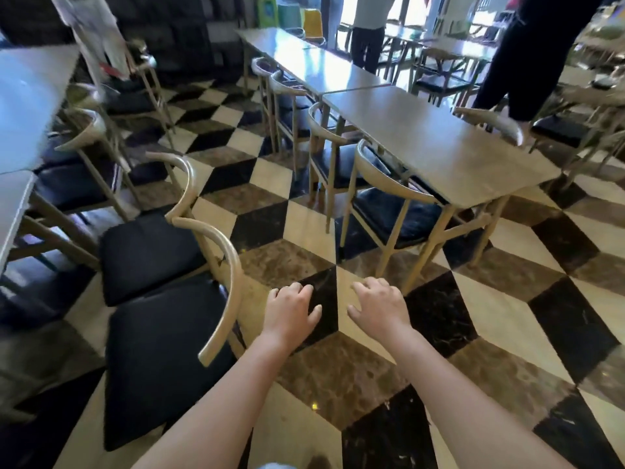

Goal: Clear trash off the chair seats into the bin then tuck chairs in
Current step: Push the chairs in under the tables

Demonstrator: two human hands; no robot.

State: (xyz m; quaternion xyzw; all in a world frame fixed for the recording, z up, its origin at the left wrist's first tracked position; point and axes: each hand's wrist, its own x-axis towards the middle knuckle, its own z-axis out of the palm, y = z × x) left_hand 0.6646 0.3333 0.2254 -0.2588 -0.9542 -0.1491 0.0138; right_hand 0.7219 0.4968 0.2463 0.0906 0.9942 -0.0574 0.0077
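Note:
My left hand [291,308] and my right hand [378,304] hang side by side over the checkered floor, fingers loosely curled and apart, holding nothing. Just left of my left hand stands a chair [162,346] with a black seat cushion and a curved tan backrest, pulled out from its table. A second pulled-out chair [145,252] stands right behind it. Their seats look bare. Ahead on the right, a chair [389,204] is tucked partly under a wooden table [449,154]. No bin is in view.
A table edge [13,204] runs along the left with more chairs [77,177] beside it. Further tables and chairs fill the back. A person in dark trousers [527,62] stands at the right; other people stand at the far back.

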